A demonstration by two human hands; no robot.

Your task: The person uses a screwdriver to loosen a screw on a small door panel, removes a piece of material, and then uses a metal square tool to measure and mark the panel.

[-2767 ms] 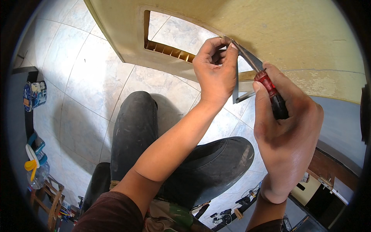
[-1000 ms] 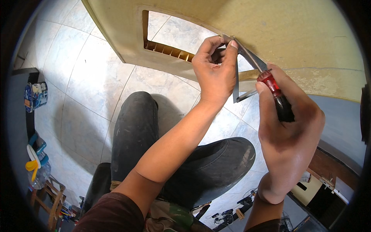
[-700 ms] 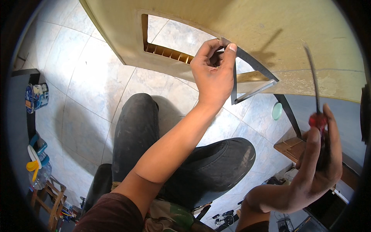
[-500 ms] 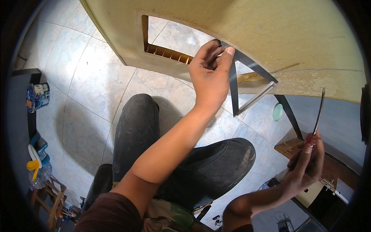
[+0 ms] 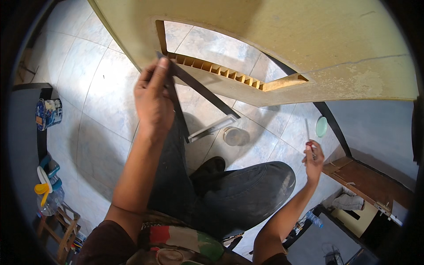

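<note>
My left hand [image 5: 154, 92] grips a dark metal triangular frame [image 5: 203, 95] by its top corner, with a silver bar along the lower side. It is raised just in front of the pale yellow panel [image 5: 335, 39], whose rectangular cut-out [image 5: 216, 70] shows slatted brown material along the lower edge. Lower right, my right hand [image 5: 313, 161] is closed on a screwdriver [image 5: 310, 144] with a red handle, its thin shaft pointing up.
A round lidded container [image 5: 236, 136] and a green disc [image 5: 321, 126] are on the tiled floor. At left are a paint can [image 5: 48, 114] and a plastic jug [image 5: 49, 194]; lower right, a wooden board [image 5: 366, 179] and grey-topped furniture [image 5: 322, 238]. My bent legs [image 5: 238, 194] are below.
The metal frame has come away from the panel, moving left and down with my left hand, uncovering the cut-out. My right hand has drawn the screwdriver away from the frame toward the lower right.
</note>
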